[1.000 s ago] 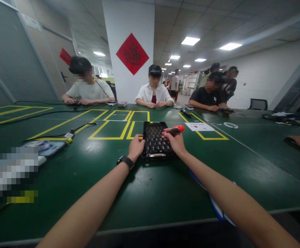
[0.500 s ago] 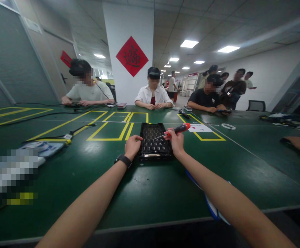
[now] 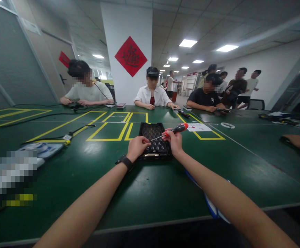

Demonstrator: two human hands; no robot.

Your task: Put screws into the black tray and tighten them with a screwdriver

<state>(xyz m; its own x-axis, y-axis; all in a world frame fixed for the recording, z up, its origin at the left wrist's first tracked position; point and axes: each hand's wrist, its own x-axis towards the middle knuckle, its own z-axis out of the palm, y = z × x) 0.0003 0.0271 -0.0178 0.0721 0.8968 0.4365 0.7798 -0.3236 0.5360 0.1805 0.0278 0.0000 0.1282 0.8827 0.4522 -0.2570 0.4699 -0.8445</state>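
Observation:
A black tray (image 3: 158,151) with rows of small shiny pieces lies on the green table in front of me. My right hand (image 3: 175,141) grips a screwdriver (image 3: 178,128) with a red and dark handle near the tray's right side. Its thin shaft points left and down over the tray. My left hand (image 3: 138,146), with a dark band on the wrist, reaches over the tray's left side. Its fingers are pinched together at the screwdriver's tip; anything between them is too small to make out.
Yellow tape outlines (image 3: 105,139) mark the green table (image 3: 93,186). A white paper (image 3: 198,127) and a white ring (image 3: 227,125) lie to the right. Cables and a partly blurred packet (image 3: 46,150) are at the left. Several people sit or stand across the table.
My left hand has moved right, from the tray's left edge to over the tray, meeting the screwdriver's tip. My right hand still holds the screwdriver in nearly the same place.

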